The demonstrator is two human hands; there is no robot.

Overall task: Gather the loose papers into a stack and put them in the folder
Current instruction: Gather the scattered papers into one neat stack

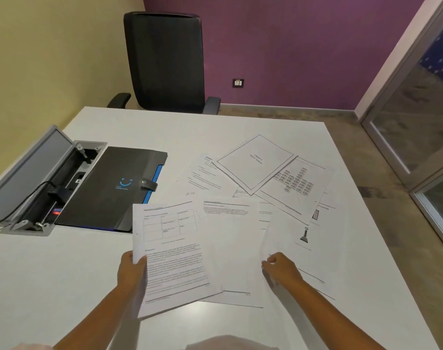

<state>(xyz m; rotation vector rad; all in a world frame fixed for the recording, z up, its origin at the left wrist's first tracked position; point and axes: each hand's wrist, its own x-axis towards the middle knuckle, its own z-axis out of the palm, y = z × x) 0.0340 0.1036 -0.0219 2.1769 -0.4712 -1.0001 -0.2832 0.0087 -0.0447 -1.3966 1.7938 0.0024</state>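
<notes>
Several loose printed papers lie fanned over the white table point(64, 274). My left hand point(131, 270) grips the left edge of a sheet with a table and text point(172, 253), lifted a little off the desk. My right hand point(282, 270) pinches the edge of a mostly blank sheet point(234, 248) beside it. Farther back lie a bordered title page point(255, 164), a chart page point(295, 184) and other overlapping sheets. The black folder point(109, 190) with a blue smile logo is closed by a strap at the left.
An open grey cable box point(42, 183) with a plug and a black cord is sunk in the table left of the folder. A black office chair point(166, 61) stands behind the far edge. The table's right edge drops to the floor near a glass door point(417, 109).
</notes>
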